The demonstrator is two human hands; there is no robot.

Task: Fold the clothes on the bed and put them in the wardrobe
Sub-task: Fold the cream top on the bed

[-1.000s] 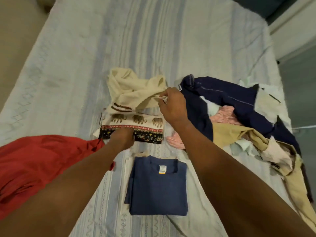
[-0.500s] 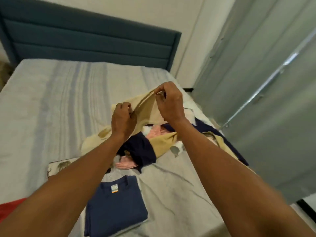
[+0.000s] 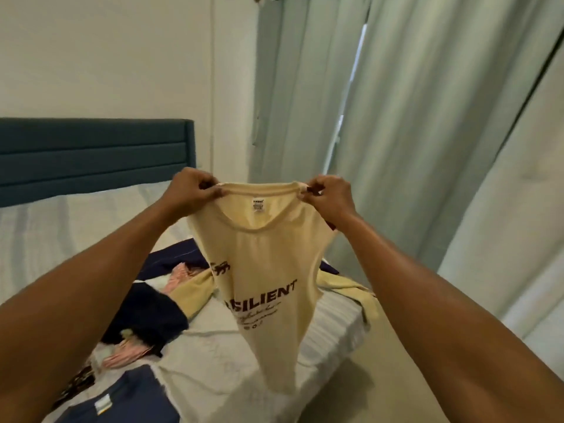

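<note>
Pale green curtains (image 3: 412, 148) fill the right side of the room, hanging to the floor beside the bed (image 3: 213, 355). The bed wears a light striped cover, with a dark teal headboard (image 3: 91, 154) at its far end.

Held up in the air over the bed's near corner is a cream T-shirt (image 3: 268, 264), soft and a little creased, narrowing toward its hem. It hangs straight, long axis up and down, neck at the top and hem at the bottom, printed front turned toward the person holding it.

Behind it on the cover lies a loose pile: a navy garment (image 3: 146, 312), a tan garment (image 3: 195, 291) and a pink striped piece (image 3: 180, 273). A folded blue shirt (image 3: 131, 392) lies flat at the near edge.

The left hand (image 3: 195, 190) pinches one shoulder of the cream shirt just beside the collar, fingers curled in tight; the right hand (image 3: 329, 196) pinches the other shoulder the same way.

Across the chest, dark capitals (image 3: 265, 293) read "SILIENT", the first letters lost in a fold. The script beneath is too blurred to read. A small dark animal emblem (image 3: 221, 268) sits at the left edge. The white neck label (image 3: 258, 205) is too small to read, as is the folded shirt's tag (image 3: 102, 406).
</note>
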